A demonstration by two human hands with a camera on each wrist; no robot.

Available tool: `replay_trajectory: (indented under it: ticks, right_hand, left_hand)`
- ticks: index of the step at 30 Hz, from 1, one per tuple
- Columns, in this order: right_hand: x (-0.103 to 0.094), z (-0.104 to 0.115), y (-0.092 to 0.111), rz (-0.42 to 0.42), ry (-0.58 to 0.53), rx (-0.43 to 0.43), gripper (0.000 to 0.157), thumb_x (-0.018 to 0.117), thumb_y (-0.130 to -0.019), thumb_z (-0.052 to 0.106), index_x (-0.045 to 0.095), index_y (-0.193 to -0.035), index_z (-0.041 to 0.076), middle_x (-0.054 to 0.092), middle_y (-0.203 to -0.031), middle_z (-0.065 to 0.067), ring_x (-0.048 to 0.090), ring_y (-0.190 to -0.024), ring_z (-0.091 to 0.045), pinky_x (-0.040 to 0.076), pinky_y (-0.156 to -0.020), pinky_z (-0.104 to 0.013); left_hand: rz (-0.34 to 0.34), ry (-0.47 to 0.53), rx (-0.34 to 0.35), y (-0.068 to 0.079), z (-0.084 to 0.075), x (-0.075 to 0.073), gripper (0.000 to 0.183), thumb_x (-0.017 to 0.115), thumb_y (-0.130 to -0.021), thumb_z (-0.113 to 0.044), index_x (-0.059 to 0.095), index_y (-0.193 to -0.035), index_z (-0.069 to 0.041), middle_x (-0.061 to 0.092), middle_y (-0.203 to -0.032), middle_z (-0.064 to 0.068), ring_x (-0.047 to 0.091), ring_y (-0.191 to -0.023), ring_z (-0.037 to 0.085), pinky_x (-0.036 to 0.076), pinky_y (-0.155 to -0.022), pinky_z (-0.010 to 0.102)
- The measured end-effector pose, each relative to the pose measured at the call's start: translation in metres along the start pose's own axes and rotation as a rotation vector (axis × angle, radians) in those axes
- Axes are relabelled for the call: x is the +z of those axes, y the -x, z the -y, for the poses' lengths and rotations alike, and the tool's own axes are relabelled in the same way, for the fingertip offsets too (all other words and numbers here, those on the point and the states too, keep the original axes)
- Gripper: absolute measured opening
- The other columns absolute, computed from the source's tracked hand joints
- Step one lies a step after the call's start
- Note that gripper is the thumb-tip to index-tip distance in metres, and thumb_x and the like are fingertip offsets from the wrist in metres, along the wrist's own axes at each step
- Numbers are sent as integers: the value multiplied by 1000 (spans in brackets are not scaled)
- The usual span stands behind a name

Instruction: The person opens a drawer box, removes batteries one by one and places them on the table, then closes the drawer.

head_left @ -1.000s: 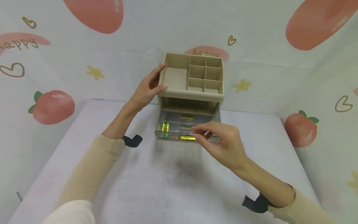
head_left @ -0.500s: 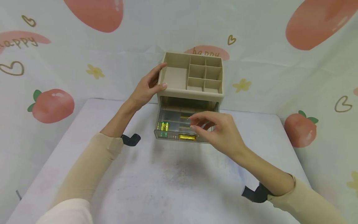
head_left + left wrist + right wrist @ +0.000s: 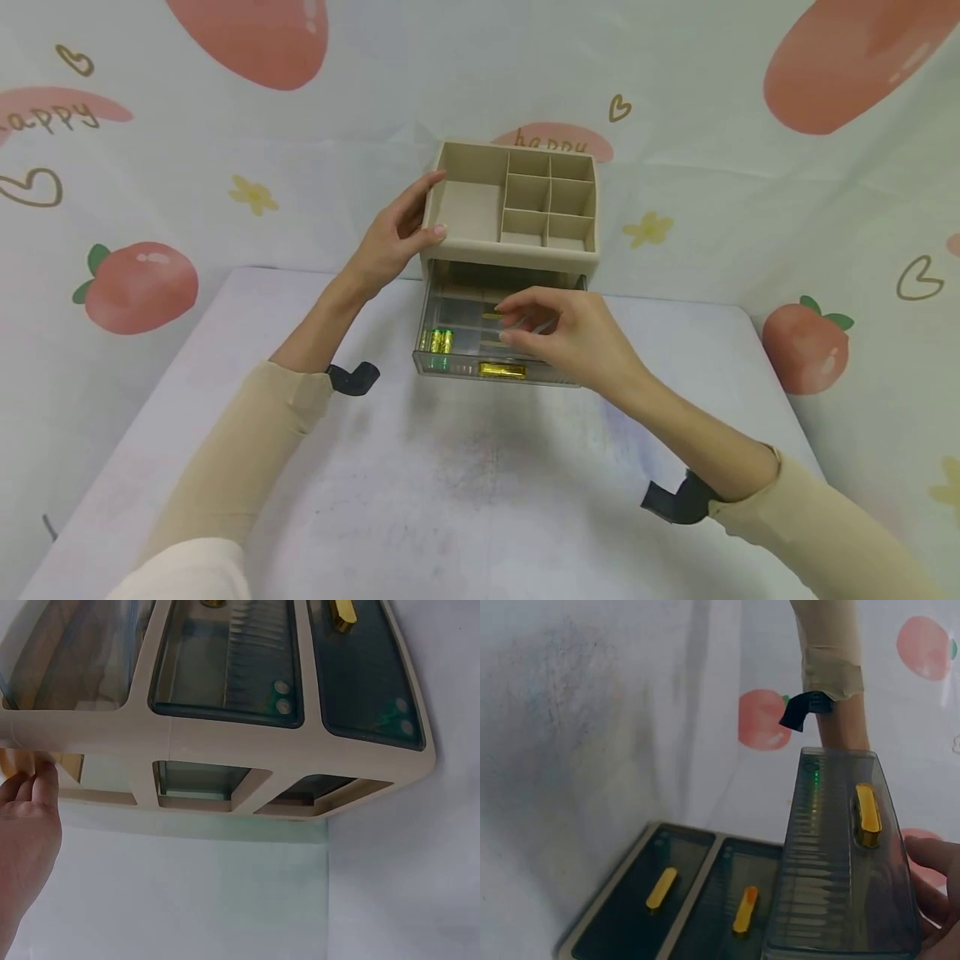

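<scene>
A beige desktop organizer (image 3: 517,254) has its clear top drawer (image 3: 450,367) pulled out. Gold-and-green batteries (image 3: 442,340) sit side by side in the drawer's front left corner. My left hand (image 3: 386,246) grips the organizer's left side, thumb and fingertips at its top rim; in the left wrist view its fingers (image 3: 37,784) reach a side opening. My right hand (image 3: 558,329) hovers over the drawer, thumb and index finger apart, with nothing visible between them. A gold handle (image 3: 868,814) shows on the drawer front, and the right hand's fingers (image 3: 930,855) are partly hidden behind it.
Two lower drawers with gold handles (image 3: 662,888) are closed beneath the top one. The organizer's top has a large compartment (image 3: 471,208) and several small ones (image 3: 528,193). It stands on a white table (image 3: 480,483) against a fruit-printed backdrop (image 3: 360,100).
My right hand has moved from the drawer's front edge up and leftward over its inside. The left hand keeps its grip, and the drawer stays equally far out.
</scene>
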State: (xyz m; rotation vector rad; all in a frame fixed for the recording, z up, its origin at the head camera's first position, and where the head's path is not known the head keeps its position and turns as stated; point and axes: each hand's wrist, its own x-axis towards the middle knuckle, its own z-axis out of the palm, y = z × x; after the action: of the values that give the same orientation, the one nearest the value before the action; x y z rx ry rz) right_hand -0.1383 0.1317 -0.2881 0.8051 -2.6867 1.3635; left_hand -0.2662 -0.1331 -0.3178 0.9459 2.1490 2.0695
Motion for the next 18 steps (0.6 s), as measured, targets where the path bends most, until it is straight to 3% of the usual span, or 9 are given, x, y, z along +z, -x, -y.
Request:
replay_trajectory:
  ticks: [6, 18]
  right_hand:
    - [2, 1, -8, 29, 20, 32, 24, 80, -86, 16, 74, -109, 13, 72, -91, 10, 68, -80, -4, 56, -73, -24]
    - [8, 0, -20, 94, 9, 95, 27, 82, -83, 20, 74, -108, 14, 73, -92, 9, 69, -80, -6, 56, -73, -30]
  left_hand:
    - [-8, -5, 4, 0, 1, -1, 67, 58, -97, -1, 30, -157, -11, 25, -162, 11, 30, -146, 25, 29, -116, 42]
    - [-5, 4, 7, 1, 2, -1, 66, 58, -97, -2, 30, -156, -10, 25, -162, 11, 29, -147, 25, 29, -116, 39]
